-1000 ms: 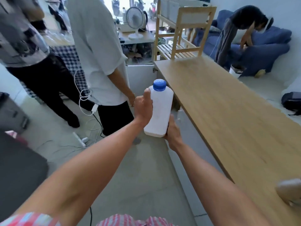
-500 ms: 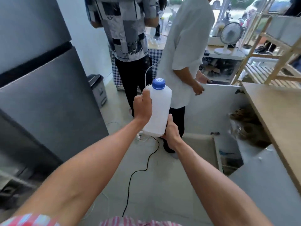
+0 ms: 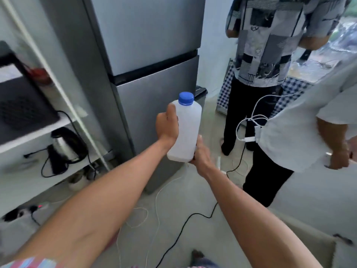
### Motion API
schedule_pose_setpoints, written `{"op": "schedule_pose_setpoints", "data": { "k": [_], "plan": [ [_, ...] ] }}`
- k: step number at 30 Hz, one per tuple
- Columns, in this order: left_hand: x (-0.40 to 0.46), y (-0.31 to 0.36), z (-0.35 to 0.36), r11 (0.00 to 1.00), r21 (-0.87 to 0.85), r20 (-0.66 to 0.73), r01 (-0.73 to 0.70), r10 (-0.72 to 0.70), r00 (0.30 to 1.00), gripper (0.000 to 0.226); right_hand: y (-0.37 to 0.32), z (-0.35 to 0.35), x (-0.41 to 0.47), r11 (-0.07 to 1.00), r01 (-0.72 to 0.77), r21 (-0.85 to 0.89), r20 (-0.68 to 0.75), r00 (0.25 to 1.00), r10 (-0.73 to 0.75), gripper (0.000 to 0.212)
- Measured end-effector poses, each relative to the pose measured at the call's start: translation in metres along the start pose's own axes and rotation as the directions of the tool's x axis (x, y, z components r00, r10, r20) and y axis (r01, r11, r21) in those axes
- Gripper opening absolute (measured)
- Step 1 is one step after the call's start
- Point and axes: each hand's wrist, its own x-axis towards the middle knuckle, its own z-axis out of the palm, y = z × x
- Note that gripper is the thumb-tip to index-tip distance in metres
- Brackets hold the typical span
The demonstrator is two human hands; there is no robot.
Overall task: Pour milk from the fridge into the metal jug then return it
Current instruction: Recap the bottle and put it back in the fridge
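The bottle [image 3: 185, 130] is upright and capped, held between both hands: the left hand [image 3: 167, 127] wraps its side, the right hand [image 3: 201, 153] cups its base. Just beyond them stands the fridge [image 3: 154, 74], doors closed — opening one costs a hand, so the bottle could slip. Cables [image 3: 183, 225] below the hands could trip.

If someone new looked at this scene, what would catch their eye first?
Most likely the white milk bottle with its blue cap, upright at centre, gripped by the left hand and supported underneath by the right hand. Behind it stands the closed grey fridge; two people stand at right.
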Motion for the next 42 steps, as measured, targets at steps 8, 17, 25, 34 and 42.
{"op": "schedule_pose_setpoints", "data": {
  "k": [8, 17, 25, 34, 42],
  "plan": [
    [0.041, 0.004, -0.050, 0.999, 0.019, -0.272, 0.047, -0.040, 0.962, 0.052, -0.022, 0.068, 0.044, 0.989, -0.010, -0.144, 0.256, 0.966, 0.047, 0.057],
    [0.060, 0.012, -0.069, 0.997, -0.033, -0.522, 0.064, -0.072, 0.850, 0.050, -0.039, 0.112, 0.079, 0.978, -0.020, -0.208, 0.465, 0.877, 0.117, 0.057],
    [0.065, 0.009, -0.079, 0.999, -0.039, -0.633, 0.036, -0.052, 0.772, 0.043, -0.044, 0.126, 0.091, 0.949, 0.062, -0.308, 0.532, 0.838, 0.118, 0.061],
    [0.072, 0.007, -0.096, 0.998, -0.057, -0.664, 0.032, -0.062, 0.745, 0.047, -0.139, 0.167, 0.114, 0.816, 0.465, -0.343, 0.467, 0.838, -0.281, 0.047],
    [0.075, 0.012, -0.105, 0.999, -0.046, -0.642, 0.007, -0.035, 0.766, 0.052, -0.197, 0.225, 0.134, 0.594, 0.627, -0.505, 0.578, 0.756, -0.306, 0.054]
  ]
}}
